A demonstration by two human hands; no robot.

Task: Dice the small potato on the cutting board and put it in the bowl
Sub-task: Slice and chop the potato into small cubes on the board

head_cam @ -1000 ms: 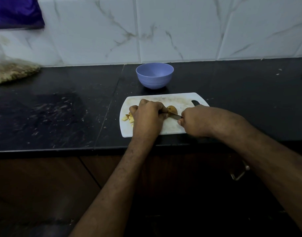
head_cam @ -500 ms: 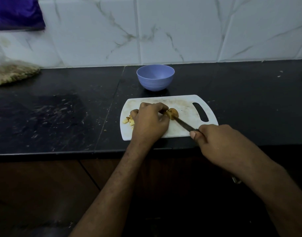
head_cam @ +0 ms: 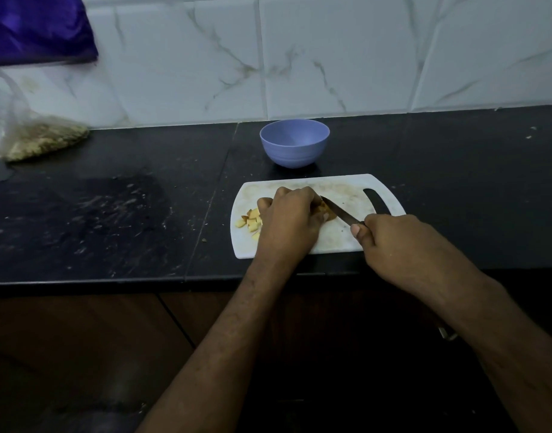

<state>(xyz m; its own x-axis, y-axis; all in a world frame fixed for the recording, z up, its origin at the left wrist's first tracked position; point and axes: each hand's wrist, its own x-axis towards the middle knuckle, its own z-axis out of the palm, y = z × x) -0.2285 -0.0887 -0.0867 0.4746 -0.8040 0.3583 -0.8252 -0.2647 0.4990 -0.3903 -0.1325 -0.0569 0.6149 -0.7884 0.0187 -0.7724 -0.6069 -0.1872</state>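
Steel knife [head_cam: 341,214] drawn back; right hand [head_cam: 390,242] nearer board [head_cam: 346,185]

The cutting board [head_cam: 346,242] is looking like white matt plastic, stained brownish. The bowl [head_cam: 295,143] is showing smooth lilac plastic with a soft sheen. The knife [head_cam: 341,212] blade is looking like dull metal. The countertop [head_cam: 112,214] is appearing as dark polished stone, smeared and scuffed. Glossy marbled tiles [head_cam: 331,57] are lining its far edge.

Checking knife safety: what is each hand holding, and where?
Right hand grips the knife by its handle; left hand holds the potato from above.
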